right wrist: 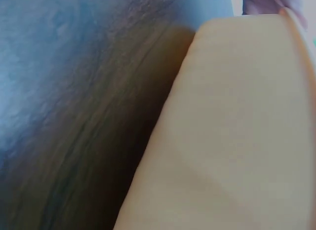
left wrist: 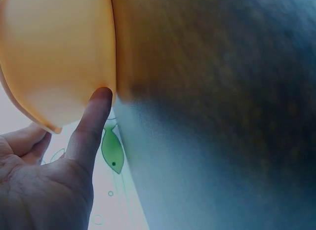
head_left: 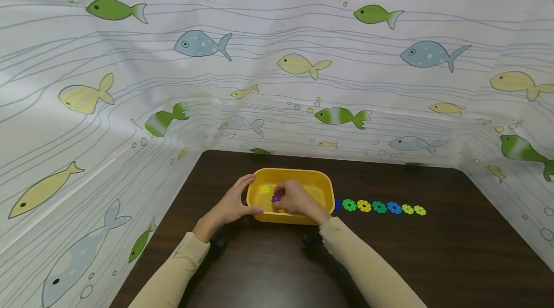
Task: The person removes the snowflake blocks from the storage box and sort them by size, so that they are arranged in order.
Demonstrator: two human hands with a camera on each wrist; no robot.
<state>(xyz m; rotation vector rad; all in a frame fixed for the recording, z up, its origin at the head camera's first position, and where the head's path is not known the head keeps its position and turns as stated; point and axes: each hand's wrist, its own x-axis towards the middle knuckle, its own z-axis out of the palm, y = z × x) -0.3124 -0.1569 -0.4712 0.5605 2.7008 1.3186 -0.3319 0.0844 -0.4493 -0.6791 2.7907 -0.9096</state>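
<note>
A yellow plastic basin (head_left: 318, 184) stands on the dark table. At its left end, my left hand (head_left: 229, 204) grips it, thumb at the near rim and fingers round the left side. In the left wrist view a digit lies against the outer wall of the basin (left wrist: 59, 52). My right hand (head_left: 296, 198) reaches inside and pinches a purple flower-shaped disc (head_left: 276, 198) between its fingertips. To the left of that disc, a yellow-green flower disc (head_left: 265, 189) lies on the basin floor. The right wrist view has the basin's outer wall (right wrist: 232, 116) but not the right hand's fingers.
A row of flower discs runs rightward from the basin on the table: a dark blue one (head_left: 338, 204) beside its wall, then several green, yellow and blue ones, ending with a small yellow-green disc (head_left: 420, 210). A fish-patterned white sheet (head_left: 298, 91) rises behind the dark table (head_left: 433, 255).
</note>
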